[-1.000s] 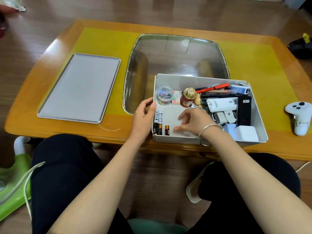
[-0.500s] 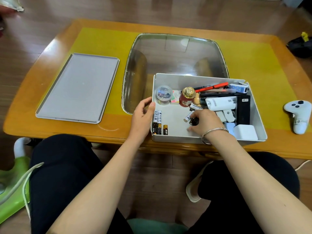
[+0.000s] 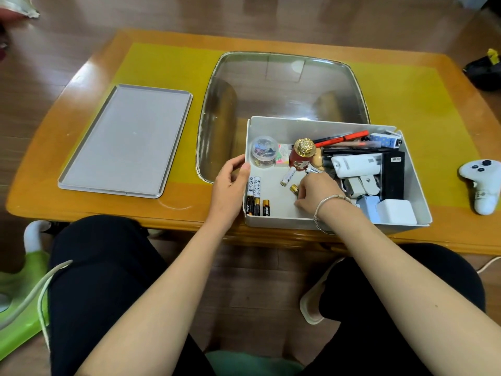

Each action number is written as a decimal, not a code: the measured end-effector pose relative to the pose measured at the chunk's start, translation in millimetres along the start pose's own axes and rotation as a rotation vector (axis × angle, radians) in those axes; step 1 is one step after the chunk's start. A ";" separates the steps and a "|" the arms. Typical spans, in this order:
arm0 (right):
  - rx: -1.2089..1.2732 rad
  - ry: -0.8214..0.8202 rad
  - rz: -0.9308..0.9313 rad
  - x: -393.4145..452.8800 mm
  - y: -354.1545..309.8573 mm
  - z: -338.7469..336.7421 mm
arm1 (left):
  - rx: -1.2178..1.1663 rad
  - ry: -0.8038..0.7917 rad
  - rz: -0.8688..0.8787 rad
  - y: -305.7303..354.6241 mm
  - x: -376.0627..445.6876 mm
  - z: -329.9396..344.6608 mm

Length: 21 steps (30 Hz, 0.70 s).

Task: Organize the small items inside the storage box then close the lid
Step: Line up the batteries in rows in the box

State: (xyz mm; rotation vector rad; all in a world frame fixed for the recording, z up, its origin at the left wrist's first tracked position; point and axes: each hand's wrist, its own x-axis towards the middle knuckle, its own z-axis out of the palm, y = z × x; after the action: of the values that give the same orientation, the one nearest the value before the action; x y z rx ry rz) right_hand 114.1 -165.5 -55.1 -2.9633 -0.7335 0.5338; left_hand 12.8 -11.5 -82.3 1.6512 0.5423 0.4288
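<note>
A white storage box (image 3: 320,125) stands at the table's near edge, full of small items. My left hand (image 3: 230,183) grips its left wall, thumb over the rim. My right hand (image 3: 315,192) is inside the box, fingers curled round a gold-tipped battery (image 3: 294,189). A white battery (image 3: 288,177) lies loose just beyond it. Several batteries (image 3: 256,198) are lined up along the left wall. A clear round tub of clips (image 3: 264,151), a red bottle with a gold cap (image 3: 302,153), pens (image 3: 341,138) and white chargers (image 3: 355,165) fill the rest. The grey lid (image 3: 127,141) lies flat at the left.
A glass pane (image 3: 282,85) is set in the middle of the wooden table (image 3: 433,77), behind the box. A white game controller (image 3: 484,185) lies at the right. A black object (image 3: 484,73) sits at the far right edge. My knees are under the table's front.
My right hand moved from the box's front wall toward the middle and closed its fingers round a gold-tipped battery. My left hand stayed on the left wall.
</note>
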 end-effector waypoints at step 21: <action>0.401 -0.143 -0.107 3.9 -27.4 -2.9 | -0.006 -0.002 -0.001 2.5 -0.9 -0.4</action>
State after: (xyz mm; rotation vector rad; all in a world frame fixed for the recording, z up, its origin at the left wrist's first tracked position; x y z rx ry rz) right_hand 106.1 -139.3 -50.2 -2.5227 -0.6943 0.7869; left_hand 12.1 -11.9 -79.7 1.6453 0.5401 0.4279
